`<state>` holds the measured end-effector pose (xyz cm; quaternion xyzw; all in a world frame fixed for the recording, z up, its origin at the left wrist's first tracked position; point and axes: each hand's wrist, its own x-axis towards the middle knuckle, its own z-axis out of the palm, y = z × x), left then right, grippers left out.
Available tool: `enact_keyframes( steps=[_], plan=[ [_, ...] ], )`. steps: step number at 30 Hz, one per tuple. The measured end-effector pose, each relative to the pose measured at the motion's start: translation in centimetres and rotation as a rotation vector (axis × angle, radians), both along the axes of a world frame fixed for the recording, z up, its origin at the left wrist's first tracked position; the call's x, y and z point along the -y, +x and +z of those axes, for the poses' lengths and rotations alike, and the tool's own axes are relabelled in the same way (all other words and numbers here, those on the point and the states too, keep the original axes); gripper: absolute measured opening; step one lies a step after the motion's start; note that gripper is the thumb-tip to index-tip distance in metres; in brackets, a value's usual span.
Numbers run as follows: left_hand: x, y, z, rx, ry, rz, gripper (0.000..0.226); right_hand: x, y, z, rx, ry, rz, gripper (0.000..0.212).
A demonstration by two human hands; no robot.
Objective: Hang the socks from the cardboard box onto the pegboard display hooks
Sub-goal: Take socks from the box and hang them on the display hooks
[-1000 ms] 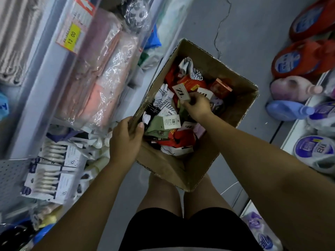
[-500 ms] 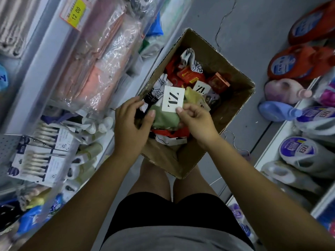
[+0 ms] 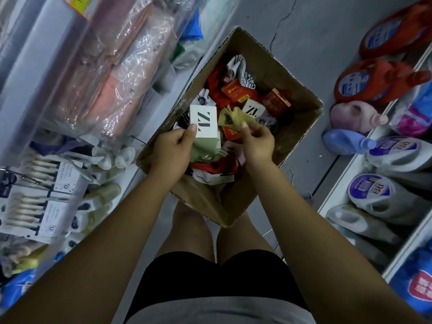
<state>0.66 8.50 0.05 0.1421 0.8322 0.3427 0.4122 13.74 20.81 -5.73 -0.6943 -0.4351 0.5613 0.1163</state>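
An open cardboard box (image 3: 301,108) stands on the floor in front of my knees, full of several packed socks in red, white, black and green. My left hand (image 3: 171,149) grips a pair of green socks (image 3: 205,148) by its white card label with black letters, thumb on the card. My right hand (image 3: 257,139) pinches a yellow sock (image 3: 233,118) just right of that pair, above the box. No pegboard hooks for socks are in view.
A shelf on the left carries plastic-wrapped pink goods (image 3: 98,73) and hanging packs of brushes (image 3: 44,202). On the right, low shelves hold detergent bottles (image 3: 383,197) and red jugs (image 3: 374,80). Grey floor (image 3: 315,31) lies beyond the box.
My left hand left the box's rim and took the green pair by its card. My right hand let go of that pair and now pinches the yellow sock beside it.
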Motion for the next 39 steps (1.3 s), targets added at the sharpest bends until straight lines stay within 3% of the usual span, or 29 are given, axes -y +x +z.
enact_keyframes(
  steps=[4,8,10,13,15,22,27,31,35,39],
  plan=[
    [-0.1,-0.9,-1.3,0.057,0.005,-0.010,0.039,-1.5,-0.6,-4.6,0.283,0.151,-0.080,0.043],
    [0.6,-1.5,-2.2,0.030,-0.001,-0.041,0.037,-2.0,-0.3,-7.5,0.354,0.093,-0.066,0.059],
    [1.0,-1.6,-2.3,0.025,-0.011,-0.054,0.039,-2.1,-0.1,-8.5,0.339,0.033,-0.094,0.050],
    [1.4,-1.7,-2.0,0.046,-0.007,-0.043,0.042,-2.4,0.2,-9.6,0.347,0.015,-0.123,0.019],
    [1.7,-1.9,-1.4,0.057,0.002,-0.031,0.041,-2.2,0.0,-8.4,0.266,0.005,-0.150,0.007],
    [3.1,-2.1,1.7,0.146,0.022,-0.003,0.033,2.6,0.6,2.4,-0.091,0.070,-0.077,0.016],
    [4.7,-1.8,5.3,0.105,0.083,-0.030,0.034,7.2,3.3,9.0,-0.162,0.176,0.053,0.018],
    [6.1,-1.2,8.4,0.073,0.169,0.001,0.019,10.1,5.0,12.8,-0.275,0.143,0.109,0.009],
    [8.0,0.0,11.8,0.038,0.249,0.095,0.015,10.9,6.0,15.5,-0.392,-0.007,0.278,0.034],
    [10.3,2.4,14.8,-0.057,0.316,0.272,0.018,10.3,7.4,18.2,-0.419,0.065,0.543,0.046]
  ],
)
